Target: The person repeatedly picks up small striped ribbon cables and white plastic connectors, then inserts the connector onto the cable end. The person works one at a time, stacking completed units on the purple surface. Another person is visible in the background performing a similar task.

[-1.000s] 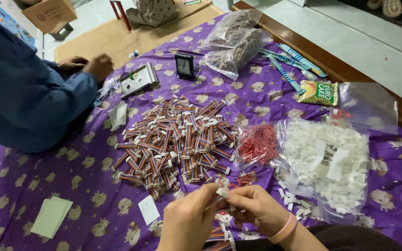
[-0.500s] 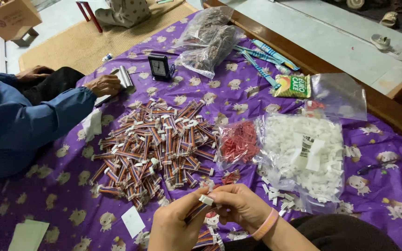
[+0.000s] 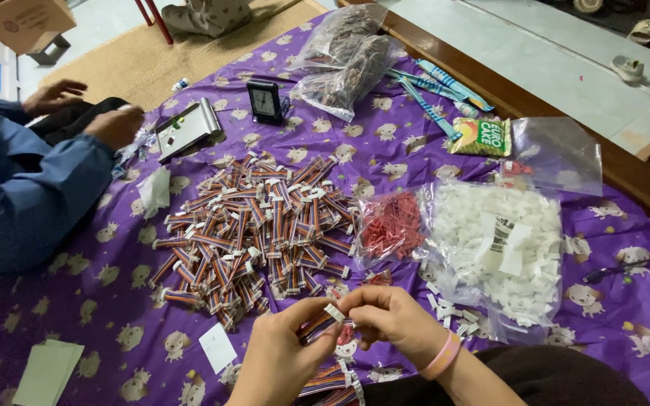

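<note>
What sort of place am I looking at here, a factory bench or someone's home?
Most likely a home doing piecework. The work lies on a purple cartoon-print cloth, not a bench, with a woven floor mat beyond. A heap of striped wire pieces and a bag of white connectors suggest hand assembly.

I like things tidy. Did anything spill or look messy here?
Yes. Small white pieces lie loose on the purple cloth beside their clear bag, near the right hand. The striped cable pile is jumbled too.
</note>
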